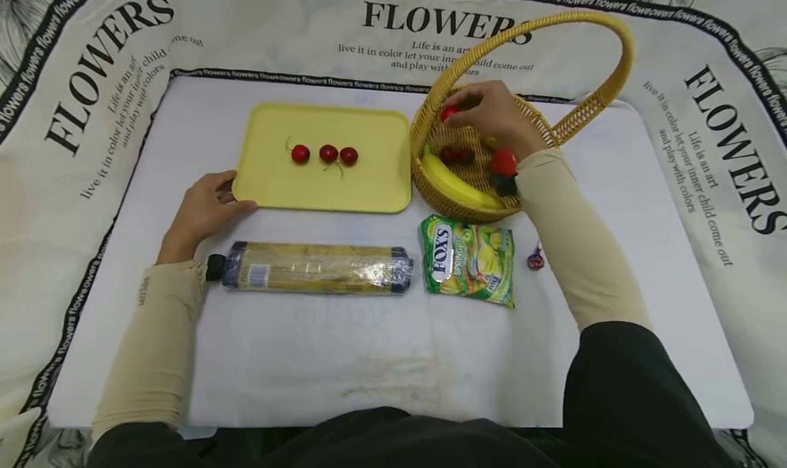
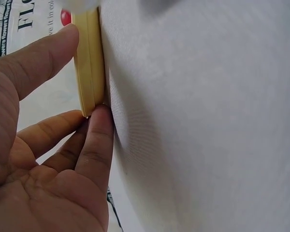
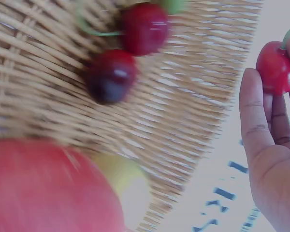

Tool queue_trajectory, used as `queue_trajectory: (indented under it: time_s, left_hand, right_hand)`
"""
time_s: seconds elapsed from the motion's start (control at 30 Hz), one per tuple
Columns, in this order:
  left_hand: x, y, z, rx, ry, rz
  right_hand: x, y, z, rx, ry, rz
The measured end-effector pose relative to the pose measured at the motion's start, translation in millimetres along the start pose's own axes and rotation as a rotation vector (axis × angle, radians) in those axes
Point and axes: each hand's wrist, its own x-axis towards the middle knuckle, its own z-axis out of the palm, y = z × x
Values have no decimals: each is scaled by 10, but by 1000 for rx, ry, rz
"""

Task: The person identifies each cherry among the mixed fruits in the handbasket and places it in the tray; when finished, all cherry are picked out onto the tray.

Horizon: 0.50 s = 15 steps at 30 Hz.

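Observation:
My left hand [image 1: 205, 212] holds the near left corner of a yellow tray [image 1: 277, 188], thumb and fingers against its edge. Three dark red cherries [image 1: 328, 154] with thin stems lie on the tray. Over the wicker basket [image 1: 420, 174], my right hand [image 1: 492, 116] pinches a red cherry [image 3: 274, 67] with a green stem. Inside the basket are two more cherries [image 3: 144, 29], a banana [image 1: 458, 184], a red round fruit [image 3: 48, 188] and a yellowish one [image 3: 128, 188]. My right forearm partly covers the basket's right side.
A long plastic-wrapped yellow pack [image 1: 316, 268] with a barcode lies before the tray. To its right are a green Fox's candy bag [image 1: 470, 259] and a small lollipop [image 1: 536, 259]. The basket's tall handle [image 1: 624, 51] arches up beyond my right hand.

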Motion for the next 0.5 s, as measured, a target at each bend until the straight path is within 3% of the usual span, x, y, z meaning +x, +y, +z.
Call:
queue_trajectory:
  time_s: [0.1,0.23,0.37,0.5]
  left_hand:
    - [0,-8,-20,7,6,6]
    - [6,-17,-23,4,2,16]
    - [11,-24,-29,1,3,22]
    - [16,-30,-13,-4,5,23]
  right_hand:
    - [-231,-117,-59,67,40,-60]
    - [-576,-223,-12,107,33,-216]
    - [-799,-324,246,155,-35,-373]
    - [-832,-415,665,161,-104,-416]
